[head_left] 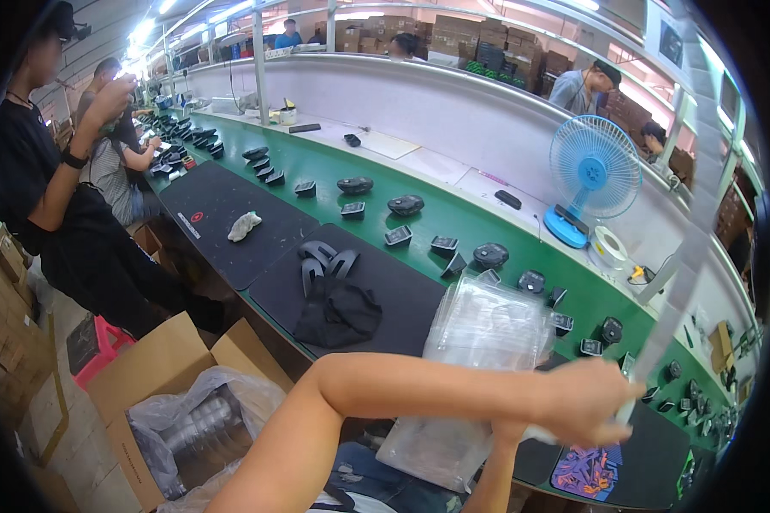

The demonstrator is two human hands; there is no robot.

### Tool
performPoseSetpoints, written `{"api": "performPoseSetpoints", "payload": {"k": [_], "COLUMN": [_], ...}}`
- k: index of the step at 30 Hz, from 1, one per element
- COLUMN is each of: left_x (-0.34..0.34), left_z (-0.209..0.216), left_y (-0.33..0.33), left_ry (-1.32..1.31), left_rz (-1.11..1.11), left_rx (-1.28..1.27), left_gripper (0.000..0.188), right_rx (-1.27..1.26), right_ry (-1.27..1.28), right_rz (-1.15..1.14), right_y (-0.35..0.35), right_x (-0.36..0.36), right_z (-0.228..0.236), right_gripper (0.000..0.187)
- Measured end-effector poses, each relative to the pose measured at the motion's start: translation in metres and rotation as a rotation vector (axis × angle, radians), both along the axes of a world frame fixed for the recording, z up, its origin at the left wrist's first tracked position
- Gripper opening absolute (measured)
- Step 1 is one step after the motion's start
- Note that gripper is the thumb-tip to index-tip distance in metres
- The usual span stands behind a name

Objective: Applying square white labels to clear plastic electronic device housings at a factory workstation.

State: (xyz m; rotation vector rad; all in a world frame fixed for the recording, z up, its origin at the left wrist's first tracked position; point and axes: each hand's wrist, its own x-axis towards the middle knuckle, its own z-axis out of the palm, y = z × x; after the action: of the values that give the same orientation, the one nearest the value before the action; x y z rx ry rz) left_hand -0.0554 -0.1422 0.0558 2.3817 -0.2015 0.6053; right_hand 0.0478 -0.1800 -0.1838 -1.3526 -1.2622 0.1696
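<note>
My left arm reaches across to the right, and my left hand (586,402), smeared by motion, is beside a translucent strip (680,282) that rises toward the upper right. Whether the hand grips the strip cannot be made out. Under that forearm, my right hand (509,430) is mostly hidden, next to clear plastic bags (492,321) stacked on the dark mat. Another part of the bags (436,453) hangs over the near table edge. Left of the stack lie a black cloth pouch (340,315) and curved dark grey straps (327,259).
Black devices (406,205) and small boxy parts line the green bench (257,192). A blue fan (592,171) and a tape roll (608,246) stand behind. An open carton (158,368) with plastic-wrapped items sits at the lower left. A person (68,171) stands at the left.
</note>
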Motion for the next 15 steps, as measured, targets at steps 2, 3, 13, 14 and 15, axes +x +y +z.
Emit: {"api": "performPoseSetpoints", "payload": {"k": [2,3,13,14,15], "left_x": [-0.012,-0.013,0.077,0.078,0.077], "left_z": [0.003,0.003,-0.050,-0.054,-0.057], "left_y": [-0.022,-0.025,0.115,0.120,0.122], "left_ry": [-0.028,-0.059,-0.104,-0.067,-0.131], "left_rz": [-0.036,-0.079,0.370,0.323,0.320], "left_rx": [0.069,0.086,-0.379,-0.493,-0.426], "left_gripper": [0.069,0.071,0.038,0.034,0.032], "right_rx": [-0.058,-0.092,-0.314,-0.189,-0.115], "right_ry": [0.095,0.143,0.129,0.198,0.290], "right_rz": [0.001,0.001,-0.226,-0.134,-0.069], "right_y": [0.001,0.001,-0.004,-0.004,-0.005], "right_x": [-0.002,-0.006,-0.048,-0.050,-0.053], "right_z": [0.000,0.004,0.072,0.072,0.071], "right_gripper": [0.050,0.051,0.031,0.032,0.034]}}
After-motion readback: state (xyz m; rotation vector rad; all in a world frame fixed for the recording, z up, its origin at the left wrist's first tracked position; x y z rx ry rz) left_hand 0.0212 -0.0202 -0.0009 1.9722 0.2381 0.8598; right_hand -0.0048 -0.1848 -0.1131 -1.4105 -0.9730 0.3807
